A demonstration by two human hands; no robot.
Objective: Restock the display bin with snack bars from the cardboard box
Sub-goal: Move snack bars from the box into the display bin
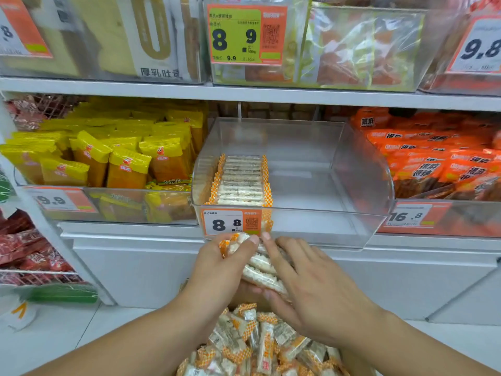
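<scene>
Yellow packets [113, 158] and orange packets [433, 164] flank the clear display bin [339, 169].

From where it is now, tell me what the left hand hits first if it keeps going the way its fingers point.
Probably the price tag on the bin's front wall: the left hand, holding bars, points up at it. Depth is unclear.

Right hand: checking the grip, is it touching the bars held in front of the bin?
Touching. The head view shows the right hand lying against the stack of bars.
</scene>
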